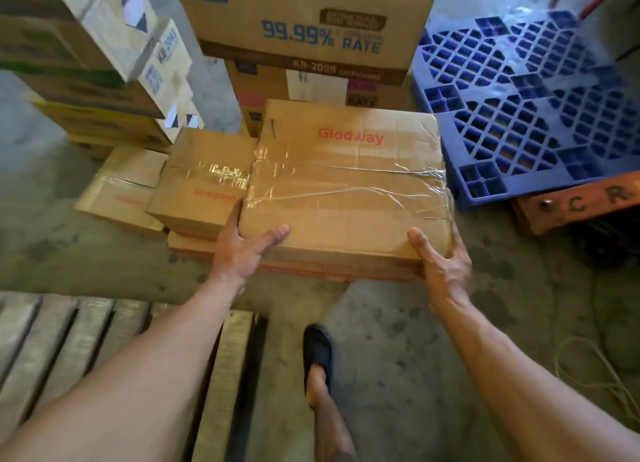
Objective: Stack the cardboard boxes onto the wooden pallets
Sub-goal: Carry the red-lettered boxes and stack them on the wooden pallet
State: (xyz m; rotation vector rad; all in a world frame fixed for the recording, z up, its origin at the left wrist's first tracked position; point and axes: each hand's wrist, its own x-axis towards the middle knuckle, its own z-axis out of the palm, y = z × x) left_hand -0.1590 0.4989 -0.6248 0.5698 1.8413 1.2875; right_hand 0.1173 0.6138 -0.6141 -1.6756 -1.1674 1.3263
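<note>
The wooden pallet [69, 340] at lower left shows only bare slats, so stacking looks barely begun; many cartons [311, 28] wait on the floor beyond. The taped Glodway box [346, 184] sits atop a low pile, left hand [239, 250] and right hand [443, 264] each gripping a near corner, well apart

A grey, dark-stained concrete floor [398, 323] spreads under everything, with a blue plastic grid pallet [540, 108] beyond and to the right of the right hand [446, 267], its near edge over an orange-painted beam [581, 201], and loose pale cord [585, 339] lying nearer, right of that hand
</note>
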